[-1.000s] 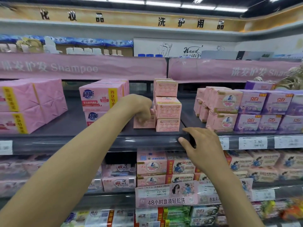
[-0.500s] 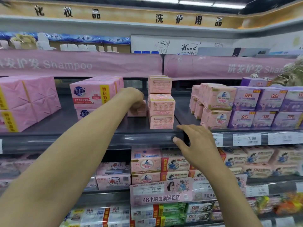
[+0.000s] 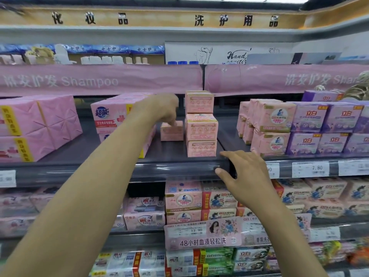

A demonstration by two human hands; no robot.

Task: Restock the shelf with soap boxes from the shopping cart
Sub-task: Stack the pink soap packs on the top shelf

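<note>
Supermarket shelving fills the whole view, with a long pink fabric banner (image 3: 99,80) printed "Shampoo" hanging over a dark grey metal shelf (image 3: 175,162). On this shelf, towards the back, stands a small pale pink cardboard soap box (image 3: 171,131), upright, just beside a stack of three pink soap boxes (image 3: 200,126) on its right; if the two touch, I cannot tell. The left hand (image 3: 163,108) reaches deep into the shelf from above, its fingers (image 3: 172,121) bent down onto the top of the small box. They are blurred, so it is not possible to say whether they grip the box or only touch it. The left forearm hides part of a pink wrapped multi-pack with a blue logo (image 3: 107,116). The right hand (image 3: 247,176) lies relaxed on the front edge of the shelf, fingers spread and holding nothing, and it covers part of a white price label (image 3: 272,169). Lower shelves carry many soap packs, their print too small to read.
</note>
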